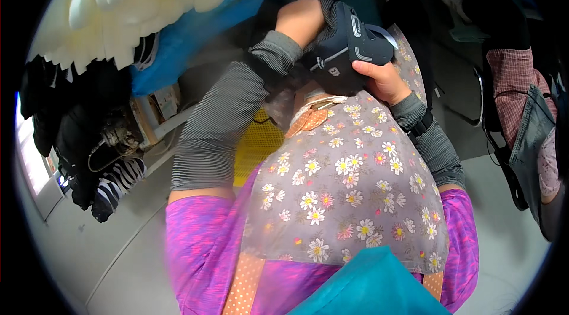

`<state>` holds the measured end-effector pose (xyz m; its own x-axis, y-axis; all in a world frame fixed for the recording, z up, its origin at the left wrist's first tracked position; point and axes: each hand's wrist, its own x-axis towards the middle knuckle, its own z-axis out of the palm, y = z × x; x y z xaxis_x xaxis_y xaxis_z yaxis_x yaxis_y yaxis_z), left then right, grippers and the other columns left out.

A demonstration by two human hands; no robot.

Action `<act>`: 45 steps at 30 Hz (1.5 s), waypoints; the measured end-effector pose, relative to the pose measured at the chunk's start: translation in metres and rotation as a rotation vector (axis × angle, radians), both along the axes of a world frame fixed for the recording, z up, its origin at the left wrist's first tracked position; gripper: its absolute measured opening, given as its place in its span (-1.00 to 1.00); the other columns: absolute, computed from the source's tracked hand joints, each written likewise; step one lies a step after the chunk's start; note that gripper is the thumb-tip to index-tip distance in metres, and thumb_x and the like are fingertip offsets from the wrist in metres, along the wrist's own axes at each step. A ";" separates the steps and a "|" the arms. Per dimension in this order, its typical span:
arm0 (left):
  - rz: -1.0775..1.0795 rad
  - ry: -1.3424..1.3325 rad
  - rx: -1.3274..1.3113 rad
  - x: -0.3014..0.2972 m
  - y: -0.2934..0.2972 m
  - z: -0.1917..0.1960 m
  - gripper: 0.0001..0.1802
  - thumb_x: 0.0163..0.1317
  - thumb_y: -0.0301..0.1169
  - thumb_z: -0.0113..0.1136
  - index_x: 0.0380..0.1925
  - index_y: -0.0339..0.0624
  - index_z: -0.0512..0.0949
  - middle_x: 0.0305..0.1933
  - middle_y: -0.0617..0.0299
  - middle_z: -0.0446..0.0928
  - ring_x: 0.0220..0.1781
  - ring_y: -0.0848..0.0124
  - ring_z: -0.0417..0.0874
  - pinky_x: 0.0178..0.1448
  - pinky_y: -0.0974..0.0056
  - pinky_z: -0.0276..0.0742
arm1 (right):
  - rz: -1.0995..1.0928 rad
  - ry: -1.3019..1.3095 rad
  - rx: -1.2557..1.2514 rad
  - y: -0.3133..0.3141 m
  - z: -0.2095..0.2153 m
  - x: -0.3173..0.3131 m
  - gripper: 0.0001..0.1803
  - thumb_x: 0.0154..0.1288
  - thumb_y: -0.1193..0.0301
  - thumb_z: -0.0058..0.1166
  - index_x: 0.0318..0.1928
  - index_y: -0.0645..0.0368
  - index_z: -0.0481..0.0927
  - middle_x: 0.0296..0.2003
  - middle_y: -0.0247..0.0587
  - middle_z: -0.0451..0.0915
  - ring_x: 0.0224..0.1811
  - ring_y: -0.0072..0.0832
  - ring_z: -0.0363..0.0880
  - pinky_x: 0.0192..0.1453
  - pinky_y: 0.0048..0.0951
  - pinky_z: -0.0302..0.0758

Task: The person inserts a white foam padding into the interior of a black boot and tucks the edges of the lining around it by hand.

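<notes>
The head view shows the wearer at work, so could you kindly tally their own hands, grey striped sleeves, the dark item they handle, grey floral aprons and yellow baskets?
Own hands, left hand and right hand: 2
Grey striped sleeves: 2
Dark item with white trim: 1
Grey floral apron: 1
Yellow basket: 1
Total: 7

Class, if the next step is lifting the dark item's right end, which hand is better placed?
Probably the right hand: its thumb rests against that end of the dark item. The left hand is at the other side, fingers hidden.
</notes>
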<state>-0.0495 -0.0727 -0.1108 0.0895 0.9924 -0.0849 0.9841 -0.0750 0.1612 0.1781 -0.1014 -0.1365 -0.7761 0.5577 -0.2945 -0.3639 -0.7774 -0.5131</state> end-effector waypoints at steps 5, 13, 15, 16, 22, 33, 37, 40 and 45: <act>0.074 -0.014 0.044 -0.005 -0.009 0.006 -0.83 0.11 -0.39 0.13 -0.48 -0.24 0.64 -0.41 -0.14 0.62 -0.38 -0.10 0.66 -0.29 -0.05 0.60 | 0.060 0.059 -0.074 0.000 0.007 -0.001 -0.52 0.31 0.47 0.17 0.24 0.21 0.47 0.13 -0.21 0.57 0.17 -0.41 0.53 0.30 -0.33 0.46; 0.076 0.061 0.074 -0.002 -0.015 0.012 -0.84 0.14 -0.36 0.17 -0.48 -0.20 0.63 -0.47 -0.05 0.63 -0.40 -0.02 0.69 -0.33 0.01 0.63 | 0.098 -0.064 0.123 0.003 0.005 0.004 -0.34 0.26 0.47 0.24 0.35 0.19 0.33 0.22 -0.19 0.50 0.24 -0.36 0.47 0.36 -0.28 0.40; 0.070 0.019 0.067 -0.005 -0.014 0.002 -0.81 0.14 -0.35 0.12 -0.53 -0.18 0.64 -0.47 -0.03 0.64 -0.42 -0.01 0.69 -0.35 0.03 0.63 | 0.113 -0.089 0.150 0.005 -0.002 0.003 -0.34 0.26 0.47 0.25 0.35 0.19 0.33 0.21 -0.19 0.50 0.23 -0.38 0.47 0.36 -0.29 0.41; 0.065 0.016 0.056 -0.004 -0.012 0.003 -0.81 0.14 -0.35 0.12 -0.53 -0.18 0.64 -0.47 -0.03 0.64 -0.42 -0.01 0.69 -0.35 0.03 0.63 | 0.109 -0.091 0.138 0.005 -0.004 0.004 -0.34 0.26 0.47 0.25 0.35 0.19 0.33 0.21 -0.19 0.50 0.23 -0.38 0.47 0.36 -0.29 0.41; -0.064 -0.154 0.008 -0.001 -0.003 0.001 -0.79 0.18 -0.32 0.10 -0.50 -0.17 0.64 -0.46 -0.07 0.63 -0.38 -0.07 0.68 -0.32 -0.03 0.61 | 0.102 -0.116 0.077 0.007 0.001 0.002 -0.50 0.27 0.42 0.25 0.21 0.25 0.49 0.08 -0.21 0.59 0.08 -0.44 0.57 0.20 -0.41 0.52; 0.016 0.023 0.156 -0.013 -0.008 -0.010 -0.84 0.12 -0.38 0.12 -0.52 -0.18 0.63 -0.49 -0.05 0.62 -0.43 -0.04 0.67 -0.39 0.00 0.60 | 0.190 -0.024 -0.051 0.006 -0.004 -0.001 -0.43 0.24 0.45 0.17 0.29 0.22 0.42 0.17 -0.16 0.55 0.19 -0.34 0.53 0.32 -0.27 0.44; 0.108 0.045 0.209 0.004 -0.011 0.024 -0.82 0.14 -0.39 0.10 -0.57 -0.15 0.62 -0.52 0.01 0.62 -0.46 0.03 0.68 -0.42 0.02 0.59 | 0.045 0.104 -0.061 0.001 0.004 -0.001 -0.54 0.26 0.50 0.16 0.19 0.25 0.52 0.09 -0.19 0.60 0.11 -0.38 0.57 0.25 -0.36 0.49; 0.090 0.044 0.190 0.000 -0.015 0.001 -0.80 0.17 -0.38 0.09 -0.54 -0.17 0.63 -0.51 -0.04 0.62 -0.47 0.00 0.67 -0.41 0.02 0.60 | 0.081 0.031 -0.043 0.004 -0.002 0.003 -0.53 0.25 0.51 0.17 0.19 0.25 0.51 0.08 -0.20 0.60 0.11 -0.39 0.56 0.25 -0.36 0.49; 0.096 -0.130 0.020 -0.007 -0.012 -0.016 -0.84 0.15 -0.38 0.14 -0.42 -0.24 0.63 -0.41 -0.09 0.63 -0.37 -0.05 0.68 -0.29 0.04 0.62 | 0.111 -0.024 0.015 0.010 -0.013 0.001 -0.40 0.19 0.50 0.17 0.29 0.23 0.43 0.19 -0.15 0.54 0.21 -0.34 0.52 0.34 -0.28 0.43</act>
